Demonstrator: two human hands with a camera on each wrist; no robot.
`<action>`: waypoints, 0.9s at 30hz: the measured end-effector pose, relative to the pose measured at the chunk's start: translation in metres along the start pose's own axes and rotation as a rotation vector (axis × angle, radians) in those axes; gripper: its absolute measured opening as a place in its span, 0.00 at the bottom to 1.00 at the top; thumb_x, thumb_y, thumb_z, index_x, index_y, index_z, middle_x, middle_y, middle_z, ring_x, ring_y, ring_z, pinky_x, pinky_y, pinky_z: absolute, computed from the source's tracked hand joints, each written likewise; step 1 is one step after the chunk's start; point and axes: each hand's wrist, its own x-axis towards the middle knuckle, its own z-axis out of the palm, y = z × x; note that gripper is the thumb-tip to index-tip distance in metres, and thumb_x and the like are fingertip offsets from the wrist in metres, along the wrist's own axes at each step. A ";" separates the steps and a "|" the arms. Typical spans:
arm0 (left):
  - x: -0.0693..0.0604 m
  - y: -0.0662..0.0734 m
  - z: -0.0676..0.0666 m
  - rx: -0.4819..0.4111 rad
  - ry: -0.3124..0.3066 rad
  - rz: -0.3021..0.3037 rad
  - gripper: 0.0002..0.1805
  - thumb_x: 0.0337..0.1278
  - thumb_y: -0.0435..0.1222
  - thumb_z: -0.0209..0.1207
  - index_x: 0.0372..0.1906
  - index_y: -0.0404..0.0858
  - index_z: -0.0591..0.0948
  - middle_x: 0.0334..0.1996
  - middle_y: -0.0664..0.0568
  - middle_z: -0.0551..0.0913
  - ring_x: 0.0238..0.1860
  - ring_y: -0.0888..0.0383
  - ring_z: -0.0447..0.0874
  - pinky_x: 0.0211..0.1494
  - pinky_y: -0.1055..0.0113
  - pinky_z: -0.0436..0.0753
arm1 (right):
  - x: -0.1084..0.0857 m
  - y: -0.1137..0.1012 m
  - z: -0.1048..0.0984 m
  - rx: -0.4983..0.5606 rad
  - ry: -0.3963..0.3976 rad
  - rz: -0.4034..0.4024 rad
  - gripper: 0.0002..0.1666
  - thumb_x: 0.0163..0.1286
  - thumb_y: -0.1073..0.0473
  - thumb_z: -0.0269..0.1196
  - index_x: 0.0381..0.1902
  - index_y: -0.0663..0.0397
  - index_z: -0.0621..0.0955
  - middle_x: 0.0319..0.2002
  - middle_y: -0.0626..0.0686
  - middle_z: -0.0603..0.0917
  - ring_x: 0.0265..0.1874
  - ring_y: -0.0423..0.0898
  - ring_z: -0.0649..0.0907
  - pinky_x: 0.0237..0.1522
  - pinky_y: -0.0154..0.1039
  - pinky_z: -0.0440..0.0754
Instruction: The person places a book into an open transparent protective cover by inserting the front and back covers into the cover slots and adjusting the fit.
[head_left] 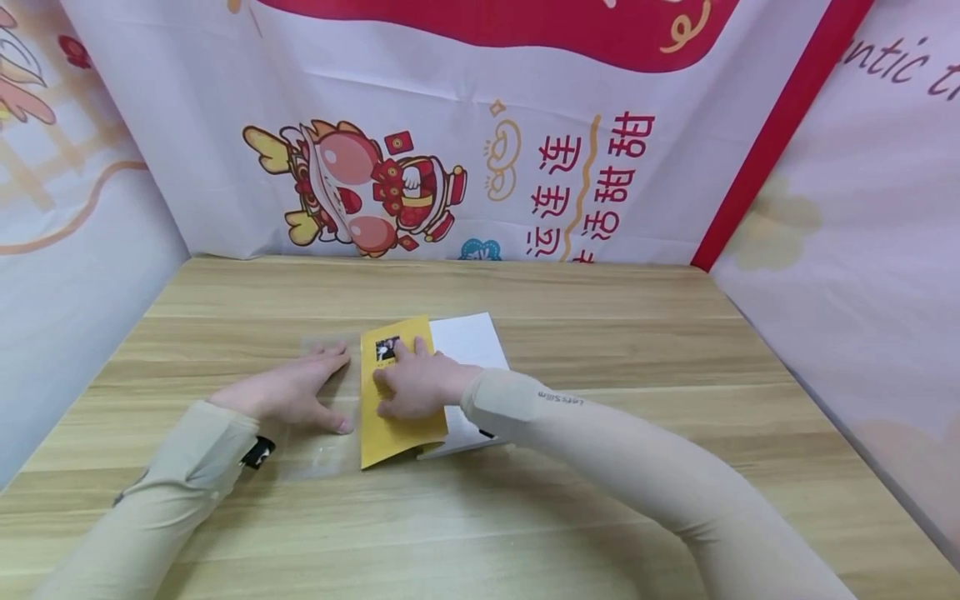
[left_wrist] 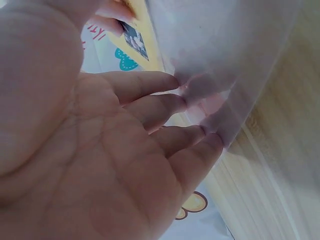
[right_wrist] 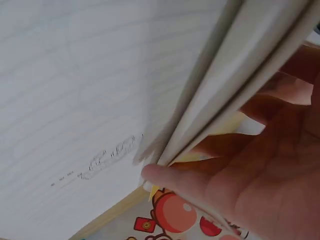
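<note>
A book lies open on the table, its yellow cover (head_left: 390, 435) on the left and white printed pages (head_left: 471, 340) on the right. My right hand (head_left: 418, 385) rests on the yellow cover with its fingers spread, near a small dark photo (head_left: 387, 347). In the right wrist view, its little finger lies by the edge of the lined pages (right_wrist: 65, 100). A clear plastic sheet (head_left: 321, 462) lies flat just left of the book. On that sheet my left hand (head_left: 298, 390) presses with extended fingers, and in the left wrist view its fingertips touch the plastic (left_wrist: 215, 35).
A wood-grain table (head_left: 600, 500) carries everything. Behind it hangs a white cloth (head_left: 450, 75) with red print and cartoon figures. More printed cloth (head_left: 862, 250) closes off the right side, and a pale wall panel (head_left: 75, 292) stands on the left.
</note>
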 end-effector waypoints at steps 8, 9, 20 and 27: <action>0.000 0.000 0.000 -0.014 0.006 -0.017 0.63 0.42 0.56 0.74 0.74 0.24 0.53 0.74 0.30 0.45 0.72 0.29 0.39 0.71 0.37 0.45 | -0.005 0.011 -0.015 0.273 0.253 0.078 0.37 0.54 0.60 0.74 0.62 0.63 0.76 0.72 0.66 0.59 0.70 0.57 0.62 0.65 0.42 0.69; 0.000 0.000 0.000 -0.013 0.006 -0.022 0.64 0.41 0.57 0.74 0.74 0.25 0.53 0.75 0.31 0.45 0.73 0.30 0.39 0.72 0.38 0.45 | -0.006 0.012 -0.015 0.299 0.272 0.114 0.39 0.52 0.57 0.75 0.61 0.64 0.75 0.72 0.67 0.58 0.70 0.58 0.61 0.65 0.43 0.70; 0.001 0.000 0.001 -0.005 0.006 -0.026 0.66 0.40 0.58 0.73 0.74 0.25 0.52 0.75 0.31 0.45 0.73 0.31 0.39 0.72 0.39 0.44 | -0.012 0.034 -0.009 0.953 0.266 0.222 0.22 0.69 0.62 0.61 0.58 0.65 0.77 0.41 0.53 0.84 0.33 0.45 0.83 0.36 0.39 0.85; -0.003 -0.002 0.001 -0.004 0.011 -0.020 0.66 0.42 0.59 0.72 0.75 0.25 0.50 0.75 0.31 0.44 0.73 0.31 0.38 0.72 0.38 0.44 | -0.017 0.051 -0.002 1.267 0.144 0.239 0.24 0.68 0.64 0.63 0.60 0.67 0.77 0.44 0.54 0.85 0.39 0.52 0.86 0.44 0.45 0.85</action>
